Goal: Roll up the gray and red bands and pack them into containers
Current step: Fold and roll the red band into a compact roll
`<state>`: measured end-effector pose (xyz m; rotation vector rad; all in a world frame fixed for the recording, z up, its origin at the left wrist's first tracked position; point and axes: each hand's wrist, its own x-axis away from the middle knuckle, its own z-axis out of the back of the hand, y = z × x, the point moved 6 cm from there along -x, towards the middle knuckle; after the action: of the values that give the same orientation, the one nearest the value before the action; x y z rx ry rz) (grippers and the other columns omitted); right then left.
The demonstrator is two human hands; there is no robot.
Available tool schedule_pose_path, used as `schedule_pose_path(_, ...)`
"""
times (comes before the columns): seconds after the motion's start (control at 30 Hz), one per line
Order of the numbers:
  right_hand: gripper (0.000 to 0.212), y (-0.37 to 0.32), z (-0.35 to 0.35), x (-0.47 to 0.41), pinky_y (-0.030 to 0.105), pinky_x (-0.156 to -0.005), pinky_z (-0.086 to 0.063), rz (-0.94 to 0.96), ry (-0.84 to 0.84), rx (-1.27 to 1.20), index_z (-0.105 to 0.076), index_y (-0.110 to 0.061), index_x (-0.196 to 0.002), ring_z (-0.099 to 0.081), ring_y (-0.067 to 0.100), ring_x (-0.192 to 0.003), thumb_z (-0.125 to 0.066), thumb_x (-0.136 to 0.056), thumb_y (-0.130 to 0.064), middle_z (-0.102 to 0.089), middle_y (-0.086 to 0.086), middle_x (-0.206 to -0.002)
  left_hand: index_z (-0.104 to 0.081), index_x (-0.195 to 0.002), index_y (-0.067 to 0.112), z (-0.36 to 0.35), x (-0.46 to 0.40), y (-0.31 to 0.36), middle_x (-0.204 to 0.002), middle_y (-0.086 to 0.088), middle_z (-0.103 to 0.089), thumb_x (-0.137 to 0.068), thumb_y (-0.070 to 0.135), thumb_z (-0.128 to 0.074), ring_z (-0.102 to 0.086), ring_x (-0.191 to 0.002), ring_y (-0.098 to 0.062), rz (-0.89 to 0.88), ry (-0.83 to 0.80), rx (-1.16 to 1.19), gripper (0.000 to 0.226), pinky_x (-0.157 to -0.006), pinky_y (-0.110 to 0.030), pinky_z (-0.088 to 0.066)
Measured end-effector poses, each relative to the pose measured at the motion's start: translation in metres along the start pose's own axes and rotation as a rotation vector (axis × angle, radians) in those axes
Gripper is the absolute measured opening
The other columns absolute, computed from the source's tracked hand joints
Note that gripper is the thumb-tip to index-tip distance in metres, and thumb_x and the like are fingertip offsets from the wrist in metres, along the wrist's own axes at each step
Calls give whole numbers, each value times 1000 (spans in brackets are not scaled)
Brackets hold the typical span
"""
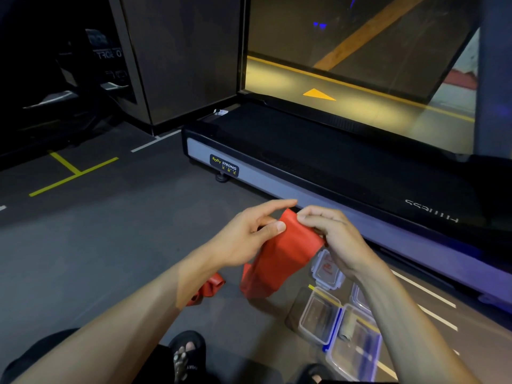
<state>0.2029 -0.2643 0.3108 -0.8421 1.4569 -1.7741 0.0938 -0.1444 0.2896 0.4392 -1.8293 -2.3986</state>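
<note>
A red band (279, 259) hangs in front of me, its lower part trailing to the floor. My left hand (249, 234) pinches its top edge between thumb and fingers. My right hand (329, 234) grips the same top edge from the right, fingers curled over it. Another part of the red band (207, 289) lies crumpled on the floor under my left forearm. On the floor at the right stand clear plastic containers (318, 320); one (357, 345) holds a rolled gray band (347, 327). A lid (327, 270) lies behind them.
A treadmill (304, 167) runs across the floor just beyond my hands, with a mirror or window behind it. My feet in black sandals (187, 353) are at the bottom. Dark gym floor with yellow and white lines (72, 173) spreads to the left.
</note>
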Motion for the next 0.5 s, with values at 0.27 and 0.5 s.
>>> schedule_pose_path(0.27,24,3,-6,1,30,-69,-38,-40,-101,51,-71,-12,-85,-49,20,-74,-55,-103,-17,-59,8,-77,-65,-119,12,3,1,3,-94,-9,-76,-101,24,-59,-71,-89,-25,-22,57,-23,23,-95,-58,-51)
schedule_pose_path(0.5,6,-4,-6,5,23,-69,-44,151,-52,311,-68,-13,-97,-54,10,-72,-68,-99,-18,-66,6,-81,-67,-97,19,9,2,0,-83,5,-76,-100,30,-63,-72,-81,-18,-27,137,-272,12,-83,-44,-55)
